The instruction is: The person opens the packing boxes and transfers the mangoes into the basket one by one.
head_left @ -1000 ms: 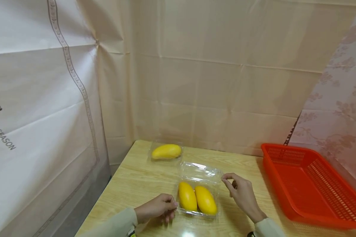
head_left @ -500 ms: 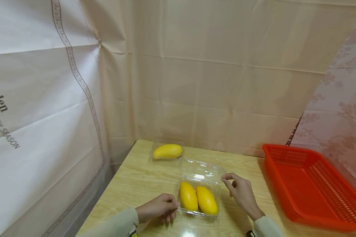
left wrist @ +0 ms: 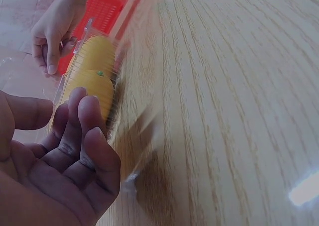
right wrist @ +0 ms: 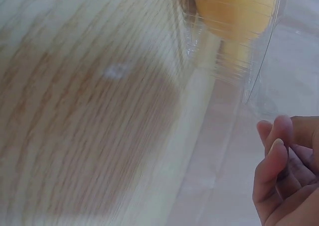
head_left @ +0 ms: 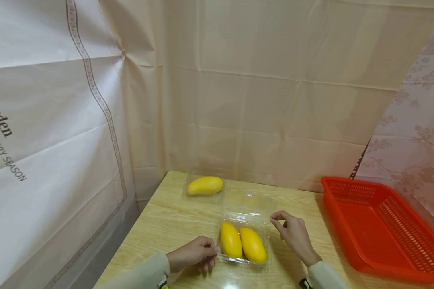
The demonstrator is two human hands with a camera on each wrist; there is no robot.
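Note:
A clear plastic clamshell container (head_left: 240,261) lies on the table in the head view. Inside it sit two yellow mangoes (head_left: 231,240), side by side. Its clear lid (head_left: 248,205) is hinged back, away from the person. At the container's front left corner, my left hand (head_left: 195,253) has thumb and fingers curled about the edge; the left wrist view shows the rim between them. My right hand (head_left: 293,233) brings thumb and index fingertips together at the lid's right side. The right wrist view has those fingertips (right wrist: 282,129) right at the clear plastic edge.
Another mango (head_left: 205,185) lies in a clear plastic container at the table's far left corner. On the right stands a red plastic basket (head_left: 347,237) with slotted walls. Hanging cloth sheets (head_left: 238,100) enclose the back and sides of the wooden table (head_left: 155,224).
The lid's far edge has shifted up in the head view, away from the mangoes. Both hands have stayed almost in place. The head view has turned slightly left.

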